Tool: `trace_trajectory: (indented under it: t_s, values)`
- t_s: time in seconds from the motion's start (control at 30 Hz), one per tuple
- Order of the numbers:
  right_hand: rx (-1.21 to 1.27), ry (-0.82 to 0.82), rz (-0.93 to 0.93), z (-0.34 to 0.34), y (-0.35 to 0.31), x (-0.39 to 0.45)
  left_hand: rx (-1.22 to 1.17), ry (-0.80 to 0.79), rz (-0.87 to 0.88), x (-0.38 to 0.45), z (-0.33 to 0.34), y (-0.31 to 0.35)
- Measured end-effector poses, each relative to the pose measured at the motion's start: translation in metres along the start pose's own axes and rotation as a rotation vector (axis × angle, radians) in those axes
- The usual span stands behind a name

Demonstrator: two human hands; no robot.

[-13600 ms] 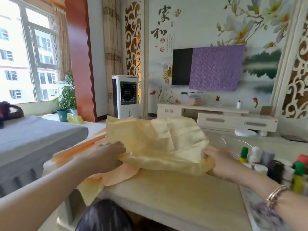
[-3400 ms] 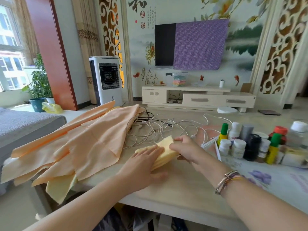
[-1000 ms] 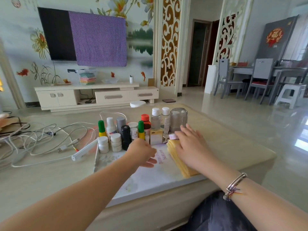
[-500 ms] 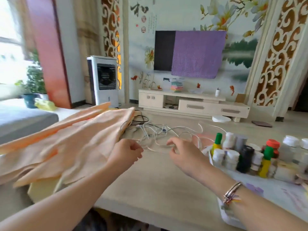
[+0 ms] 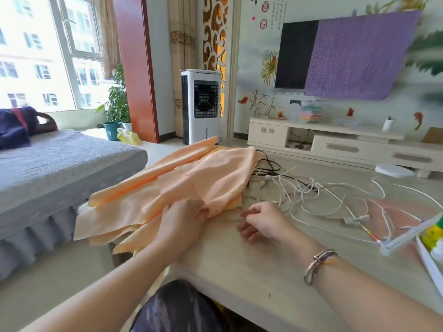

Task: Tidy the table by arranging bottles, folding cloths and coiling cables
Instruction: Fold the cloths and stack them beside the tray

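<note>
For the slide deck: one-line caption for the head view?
Left hand grips the top orange cloth of a loose pile; right hand rests beside tangled cables.

By the left hand point(image 5: 182, 221) lay matt, soft peach cloths point(image 5: 191, 185); beyond the right hand point(image 5: 261, 221), smooth white plastic-coated cables point(image 5: 321, 195) crossed the pale wood-grain table point(image 5: 251, 267).

Left hand point(image 5: 184, 221) on orange cloths point(image 5: 172, 188)

Left hand point(image 5: 183, 221) pinching; right hand point(image 5: 260, 221) loosely curled.
</note>
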State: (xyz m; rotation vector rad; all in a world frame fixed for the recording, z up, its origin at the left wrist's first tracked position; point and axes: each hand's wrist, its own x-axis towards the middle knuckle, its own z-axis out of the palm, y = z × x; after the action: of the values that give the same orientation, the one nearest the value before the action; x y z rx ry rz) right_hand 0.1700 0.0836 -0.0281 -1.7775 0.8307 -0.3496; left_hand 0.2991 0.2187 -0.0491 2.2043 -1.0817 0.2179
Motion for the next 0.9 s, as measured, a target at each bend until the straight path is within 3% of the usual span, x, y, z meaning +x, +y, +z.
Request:
trace_trajectory:
  t_s: [0.07, 0.27, 0.43, 0.53, 0.63, 0.9]
  values:
    - [0.026, -0.041, 0.038, 0.006, -0.003, 0.001, -0.165, 0.037, -0.083, 0.011, -0.003, -0.006]
    - [0.308, -0.04, 0.15, 0.029, -0.018, 0.025, -0.25, 0.068, -0.199, 0.034, -0.014, -0.016]
    - [0.431, 0.075, 0.187, 0.04, -0.026, 0.046, -0.139, 0.137, -0.096, 0.029, -0.011, -0.016]
    - [0.403, 0.148, 0.104, 0.037, -0.028, 0.044, -0.021, -0.02, 0.127, 0.021, -0.006, -0.01]
    - [0.27, 0.243, -0.079, 0.018, -0.03, 0.037, 0.279, -0.17, 0.322, 0.02, 0.002, -0.002]
    - [0.341, 0.407, -0.302, -0.062, -0.04, -0.01, 0.314, -0.354, 0.135, 0.035, 0.012, 0.009]
